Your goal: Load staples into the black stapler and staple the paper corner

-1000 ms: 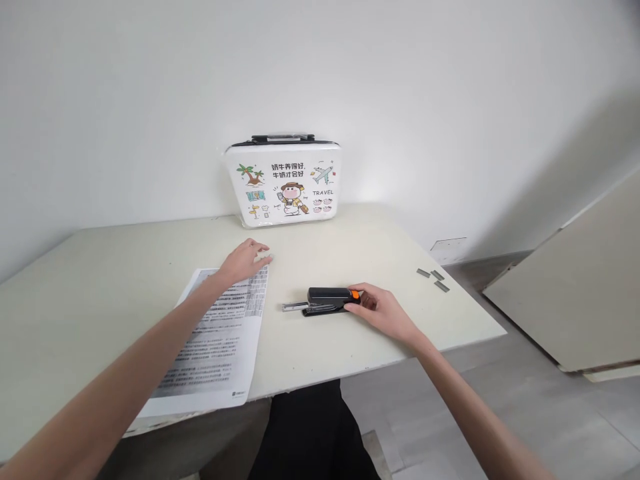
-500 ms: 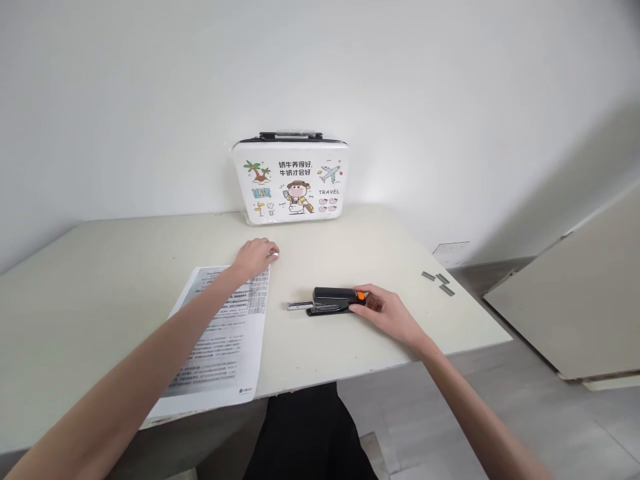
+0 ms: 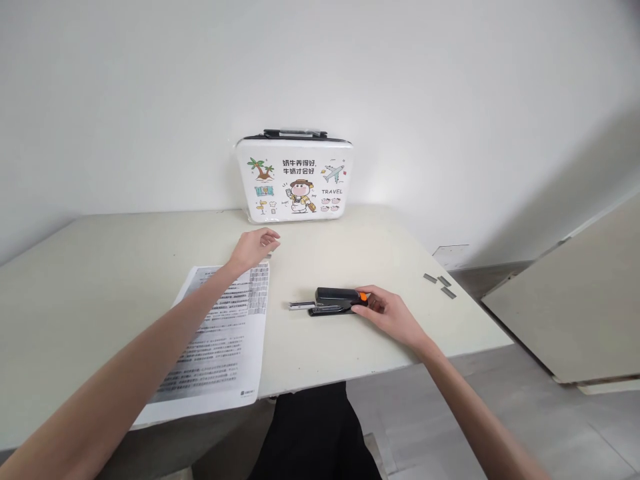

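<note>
A black stapler [image 3: 331, 301] with an orange tab at its rear lies on the pale table [image 3: 350, 253], and its metal staple rail sticks out to the left. My right hand [image 3: 387, 312] is closed on the stapler's rear end, with the thumb by the orange tab. My left hand [image 3: 253, 245] hovers just past the top right corner of a printed sheet [image 3: 220, 333], fingers stretched out. A tiny grey piece [image 3: 269, 255] lies on the table under those fingertips; I cannot make out what it is.
A white carry case [image 3: 295, 179] with cartoon travel pictures stands against the wall at the back of the table. Three grey staple strips [image 3: 438, 283] lie near the table's right edge. A large pale board [image 3: 575, 307] leans at the right, above the grey floor.
My left hand has lifted off the table and its fingers have spread. My right hand and the stapler have stayed in place.
</note>
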{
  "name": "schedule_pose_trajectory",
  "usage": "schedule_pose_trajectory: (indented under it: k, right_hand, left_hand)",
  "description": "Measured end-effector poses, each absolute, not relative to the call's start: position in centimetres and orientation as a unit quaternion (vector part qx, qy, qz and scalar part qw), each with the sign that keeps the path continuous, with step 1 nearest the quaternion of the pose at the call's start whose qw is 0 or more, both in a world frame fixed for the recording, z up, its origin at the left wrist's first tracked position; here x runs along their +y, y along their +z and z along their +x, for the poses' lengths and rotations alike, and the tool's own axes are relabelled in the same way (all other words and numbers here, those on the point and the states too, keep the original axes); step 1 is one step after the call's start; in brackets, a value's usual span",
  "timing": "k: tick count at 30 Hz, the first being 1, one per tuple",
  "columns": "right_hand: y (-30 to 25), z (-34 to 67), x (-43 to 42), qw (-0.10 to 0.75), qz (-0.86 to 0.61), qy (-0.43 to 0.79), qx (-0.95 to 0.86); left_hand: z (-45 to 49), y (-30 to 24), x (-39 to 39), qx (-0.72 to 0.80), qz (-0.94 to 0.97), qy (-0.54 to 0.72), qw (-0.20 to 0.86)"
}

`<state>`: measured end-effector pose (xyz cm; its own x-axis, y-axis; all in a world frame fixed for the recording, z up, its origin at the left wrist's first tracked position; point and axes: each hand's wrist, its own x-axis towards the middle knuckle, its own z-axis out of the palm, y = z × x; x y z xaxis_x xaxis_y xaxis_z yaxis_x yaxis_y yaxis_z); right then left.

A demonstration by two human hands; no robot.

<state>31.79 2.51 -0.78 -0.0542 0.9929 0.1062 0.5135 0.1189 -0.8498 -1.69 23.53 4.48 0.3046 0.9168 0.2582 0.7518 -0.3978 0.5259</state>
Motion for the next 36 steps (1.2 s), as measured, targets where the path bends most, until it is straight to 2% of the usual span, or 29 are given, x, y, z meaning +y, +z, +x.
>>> schedule_pose_trajectory:
  k: [5, 11, 16, 30, 36]
  right_hand:
    - [-0.6, 31.7, 2.4, 0.369, -0.580, 0.326, -0.649]
    - [-0.4, 31.7, 2.2, 0.364, -0.583, 0.320, -0.652]
    - [-0.3, 31.7, 2.1, 0.362, -0.580, 0.324, -0.654]
    - [-0.4, 31.7, 2.1, 0.362, -0.586, 0.327, -0.647]
    - [-0.4, 31.7, 2.1, 0.362, -0.587, 0.331, -0.645]
  left_hand:
    - [-2.2, 6.0, 22.5, 0.536, 0.755, 0.307, 0.221]
    - [-2.6, 6.9, 17.2, 0.498, 0.645, 0.365, 0.450]
    - [-1.9, 6.4, 13.1, 0.464, 0.597, 0.372, 0.537]
    - [-0.2, 5.2, 8.9, 0.474, 0.674, 0.285, 0.489]
    - [0.3, 4.9, 8.3, 0.501, 0.733, 0.255, 0.383]
